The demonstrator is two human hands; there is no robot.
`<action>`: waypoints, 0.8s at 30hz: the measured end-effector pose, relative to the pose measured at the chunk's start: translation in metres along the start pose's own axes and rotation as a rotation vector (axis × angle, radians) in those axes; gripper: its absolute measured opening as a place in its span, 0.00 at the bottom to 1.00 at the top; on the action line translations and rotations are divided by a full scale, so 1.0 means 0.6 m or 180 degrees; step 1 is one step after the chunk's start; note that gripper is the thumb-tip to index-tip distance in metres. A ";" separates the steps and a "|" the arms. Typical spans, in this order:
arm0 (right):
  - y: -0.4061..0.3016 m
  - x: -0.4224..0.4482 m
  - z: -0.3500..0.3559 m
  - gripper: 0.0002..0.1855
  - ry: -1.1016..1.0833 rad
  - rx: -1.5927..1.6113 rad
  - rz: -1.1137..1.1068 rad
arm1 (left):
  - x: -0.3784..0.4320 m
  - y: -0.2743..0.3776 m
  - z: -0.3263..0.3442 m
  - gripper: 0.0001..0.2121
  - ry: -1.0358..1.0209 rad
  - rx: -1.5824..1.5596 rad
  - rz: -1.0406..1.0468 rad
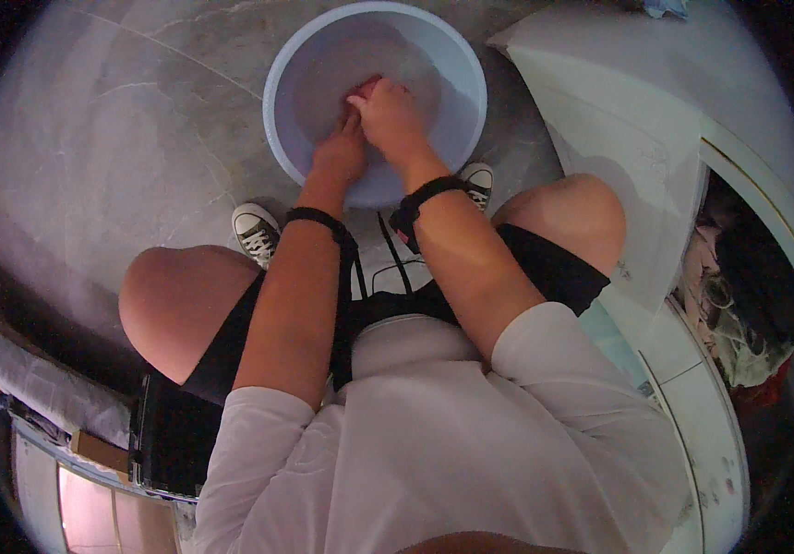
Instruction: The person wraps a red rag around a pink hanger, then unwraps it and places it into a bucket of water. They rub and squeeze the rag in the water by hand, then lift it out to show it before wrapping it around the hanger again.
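Observation:
A pale blue plastic basin [271, 111] stands on the floor between my feet, with what looks like cloudy water inside. Both my hands reach down into it. My right hand [393, 118] is curled around a small red thing [371, 84], perhaps wet cloth; most of it is hidden under the fingers. Close beside it, my left hand [343, 149] points its fingers at the red thing and seems to touch it. Its fingertips are dim and partly hidden, so I cannot tell whether they grip.
Grey marbled tile [127, 118] surrounds the basin. My sneakers [256, 232] are near its lower rim. At right, a white cabinet [632, 124] has an open compartment holding crumpled clothes [729, 311]. A black box-like object [175, 429] stands at lower left. Dark straps hang from my wrists.

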State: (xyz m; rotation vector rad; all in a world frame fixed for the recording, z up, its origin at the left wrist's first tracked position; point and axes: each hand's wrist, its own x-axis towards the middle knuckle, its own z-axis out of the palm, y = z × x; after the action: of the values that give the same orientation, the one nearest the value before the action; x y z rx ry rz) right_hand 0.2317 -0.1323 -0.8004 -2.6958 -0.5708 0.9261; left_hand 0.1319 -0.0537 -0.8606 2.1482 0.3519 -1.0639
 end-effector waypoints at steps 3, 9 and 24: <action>0.013 0.005 0.083 0.25 0.0416 0.0207 0.0102 | 0.001 0.003 -0.006 0.31 -0.0164 -0.0218 -0.0387; 0.090 0.039 0.137 0.20 0.0959 -0.0553 0.0127 | 0.024 -0.019 0.031 0.32 0.0494 0.0461 0.0240; 0.093 0.061 0.118 0.19 0.0530 -0.0063 0.0086 | 0.035 -0.029 0.038 0.30 0.0568 0.1078 0.0491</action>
State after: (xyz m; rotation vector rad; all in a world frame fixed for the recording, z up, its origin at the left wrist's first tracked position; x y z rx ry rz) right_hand 0.2293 -0.1600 -0.8936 -2.7702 -0.5124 0.6965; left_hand 0.1226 -0.0585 -0.8948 2.5344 0.0869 -0.8962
